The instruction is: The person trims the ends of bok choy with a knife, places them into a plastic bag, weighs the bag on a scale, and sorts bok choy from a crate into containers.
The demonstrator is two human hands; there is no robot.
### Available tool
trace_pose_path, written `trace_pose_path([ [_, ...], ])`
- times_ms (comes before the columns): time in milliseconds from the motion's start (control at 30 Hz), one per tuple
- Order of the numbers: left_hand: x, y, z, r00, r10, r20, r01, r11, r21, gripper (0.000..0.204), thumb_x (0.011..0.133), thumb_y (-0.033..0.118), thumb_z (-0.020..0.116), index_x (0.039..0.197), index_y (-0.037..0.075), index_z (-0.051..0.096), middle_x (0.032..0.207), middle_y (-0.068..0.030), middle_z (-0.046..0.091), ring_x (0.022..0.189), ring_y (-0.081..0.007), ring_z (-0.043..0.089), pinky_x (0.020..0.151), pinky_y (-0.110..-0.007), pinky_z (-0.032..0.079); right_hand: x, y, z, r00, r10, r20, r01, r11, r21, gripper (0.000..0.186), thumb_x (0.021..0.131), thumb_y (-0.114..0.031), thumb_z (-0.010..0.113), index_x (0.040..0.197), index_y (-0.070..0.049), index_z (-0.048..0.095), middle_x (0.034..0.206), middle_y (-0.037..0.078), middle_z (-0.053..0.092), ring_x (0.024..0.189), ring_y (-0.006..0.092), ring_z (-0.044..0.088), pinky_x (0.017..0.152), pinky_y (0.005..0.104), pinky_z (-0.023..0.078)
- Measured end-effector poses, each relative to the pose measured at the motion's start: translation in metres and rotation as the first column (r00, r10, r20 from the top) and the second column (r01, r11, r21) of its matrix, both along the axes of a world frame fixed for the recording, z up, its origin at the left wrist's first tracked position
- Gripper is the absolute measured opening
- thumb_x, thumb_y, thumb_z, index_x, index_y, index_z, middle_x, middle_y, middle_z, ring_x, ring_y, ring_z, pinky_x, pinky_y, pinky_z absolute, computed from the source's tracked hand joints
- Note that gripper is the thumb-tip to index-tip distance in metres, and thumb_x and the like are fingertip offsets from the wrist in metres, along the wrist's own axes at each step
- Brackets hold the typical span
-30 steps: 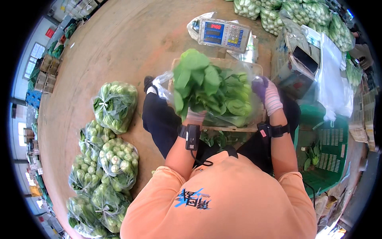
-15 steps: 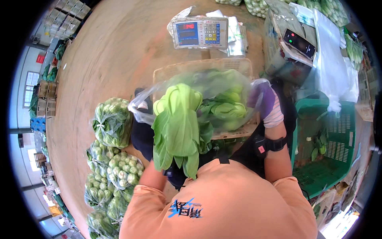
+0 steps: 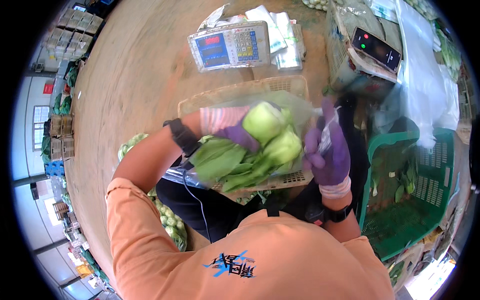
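Turning stem-end rightward, the greens [image 3: 265,162] now lie at frame centre against the clear bag [image 3: 298,106], bringing the two together; the left hand [image 3: 237,131] curls blurred fingers round them while the right hand [image 3: 334,156] closes its fingers on the bag's bunched edge.

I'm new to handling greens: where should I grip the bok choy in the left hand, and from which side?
Probably grip the bok choy behind its thick pale bases, from the upper left, where the left hand is. The bulging bases point right and should resist slipping; the leaves spread toward the lower left, looking easier to crush.
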State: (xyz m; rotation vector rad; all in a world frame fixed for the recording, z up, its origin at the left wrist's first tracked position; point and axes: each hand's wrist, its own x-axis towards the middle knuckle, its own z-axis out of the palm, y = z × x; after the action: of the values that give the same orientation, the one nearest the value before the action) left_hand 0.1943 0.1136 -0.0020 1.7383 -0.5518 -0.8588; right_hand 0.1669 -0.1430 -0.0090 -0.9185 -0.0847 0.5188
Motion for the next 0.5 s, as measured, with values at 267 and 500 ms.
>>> trace_pose_path([
  [267, 0.042, -0.014, -0.122, 0.866, -0.105, 0.489, -0.084, 0.933, 0.349, 0.075, 0.053, 0.035, 0.084, 0.119, 0.014, 0.054, 0.114, -0.0162, 0.057, 0.104, -0.037, 0.053, 0.092, -0.042, 0.042, 0.0, 0.003, 0.01, 0.986, 0.059, -0.157, -0.052, 0.997, 0.049, 0.071, 0.092, -0.038, 0.045, 0.145, -0.006, 0.011, 0.074, 0.004, 0.053, 0.047, 0.0059, 0.039, 0.051, 0.0228, 0.045],
  [500, 0.049, -0.017, -0.088, 0.911, 0.054, 0.409, -0.288, 0.794, 0.536, 0.058, 0.07, 0.039, 0.072, 0.117, 0.009, 0.055, 0.113, -0.0191, 0.058, 0.105, -0.0375, 0.054, 0.091, -0.042, 0.043, 0.0, 0.002, 0.011, 0.985, 0.039, -0.169, -0.041, 0.999, -0.01, 0.07, 0.09, -0.039, 0.047, 0.143, -0.003, 0.019, 0.074, 0.005, 0.054, 0.05, 0.006, 0.044, 0.053, 0.0228, 0.044],
])
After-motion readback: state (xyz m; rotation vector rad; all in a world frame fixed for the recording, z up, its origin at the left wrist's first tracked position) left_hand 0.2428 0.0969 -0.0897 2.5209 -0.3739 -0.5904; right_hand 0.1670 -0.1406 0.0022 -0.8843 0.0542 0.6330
